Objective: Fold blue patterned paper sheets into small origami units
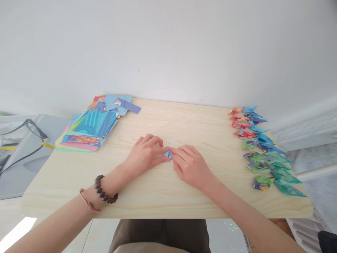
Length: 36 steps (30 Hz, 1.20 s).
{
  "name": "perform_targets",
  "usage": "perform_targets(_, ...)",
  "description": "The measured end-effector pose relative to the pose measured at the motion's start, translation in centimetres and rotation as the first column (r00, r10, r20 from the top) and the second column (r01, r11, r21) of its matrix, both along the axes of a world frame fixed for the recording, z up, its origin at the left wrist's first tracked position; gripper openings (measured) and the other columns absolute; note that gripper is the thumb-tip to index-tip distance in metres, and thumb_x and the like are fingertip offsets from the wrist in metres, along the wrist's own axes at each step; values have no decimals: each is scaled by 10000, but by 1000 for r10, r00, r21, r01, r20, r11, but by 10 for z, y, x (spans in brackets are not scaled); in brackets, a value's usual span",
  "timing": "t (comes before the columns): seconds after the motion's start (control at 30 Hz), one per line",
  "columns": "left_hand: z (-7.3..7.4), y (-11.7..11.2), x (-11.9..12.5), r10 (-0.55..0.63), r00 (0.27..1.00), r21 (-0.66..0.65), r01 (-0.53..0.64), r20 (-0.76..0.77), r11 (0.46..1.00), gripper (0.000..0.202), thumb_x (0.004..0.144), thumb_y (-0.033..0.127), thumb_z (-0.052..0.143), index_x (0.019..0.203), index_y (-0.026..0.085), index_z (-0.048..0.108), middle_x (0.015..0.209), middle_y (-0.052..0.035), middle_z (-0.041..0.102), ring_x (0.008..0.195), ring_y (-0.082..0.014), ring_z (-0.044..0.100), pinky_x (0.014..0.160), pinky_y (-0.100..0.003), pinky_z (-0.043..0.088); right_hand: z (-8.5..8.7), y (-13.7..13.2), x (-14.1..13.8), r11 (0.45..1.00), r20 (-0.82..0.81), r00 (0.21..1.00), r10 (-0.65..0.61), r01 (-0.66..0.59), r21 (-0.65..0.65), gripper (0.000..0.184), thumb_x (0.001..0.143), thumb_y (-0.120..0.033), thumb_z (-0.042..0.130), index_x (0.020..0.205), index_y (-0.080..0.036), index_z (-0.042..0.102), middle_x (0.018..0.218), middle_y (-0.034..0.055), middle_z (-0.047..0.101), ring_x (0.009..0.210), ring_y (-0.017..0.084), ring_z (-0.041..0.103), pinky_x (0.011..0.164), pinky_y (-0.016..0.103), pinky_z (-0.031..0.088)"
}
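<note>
1. Head view: we've got the small blue folded paper [167, 154] mid-worktop [184, 123], between our two hands, left-right centre, a bit toward the near side.
2. Our left hand [147, 153]: index and thumb closed on the paper's left side, pinching it; other fingers curled.
3. Our right hand [189, 165]: index tip touching the paper's right edge, other fingers bent alongside. We can't tell if the thumb grips anything.
4. Left wrist: we're wearing a dark beaded bracelet [101, 191], plus a copper-coloured bangle [88, 202] farther up the arm.
5. Far left of worktop: we have a loose, overlapping pile of printed paper sheets [92, 123], mostly blue, pink and green at its near edge.
6. Right side: we see folded paper pieces in two columns running far to near. Left column red pieces [240, 125] then green pieces [259, 167]; right column blue pieces [259, 128] then teal pieces [286, 175].
7. Left, off the worktop: black cable [29, 151] over a grey surface.
</note>
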<state>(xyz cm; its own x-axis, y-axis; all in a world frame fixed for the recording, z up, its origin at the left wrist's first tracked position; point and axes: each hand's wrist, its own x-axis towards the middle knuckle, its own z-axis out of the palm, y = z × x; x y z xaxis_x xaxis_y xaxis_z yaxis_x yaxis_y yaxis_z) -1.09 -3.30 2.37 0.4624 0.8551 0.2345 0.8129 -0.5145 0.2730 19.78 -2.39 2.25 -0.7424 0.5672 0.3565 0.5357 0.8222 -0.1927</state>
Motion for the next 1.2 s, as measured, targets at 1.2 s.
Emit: perform_targets(1.2, 9, 23, 18, 137, 988, -249, -117, 67, 961, 240, 826, 456, 560, 820, 217, 581, 894, -27, 555, 893, -227, 470, 765, -384, 317, -8, 50, 6, 905, -280, 947, -156, 24, -424, 66, 843, -201, 582, 813, -202, 641, 795, 5, 609, 739, 119, 551, 681, 259, 414)
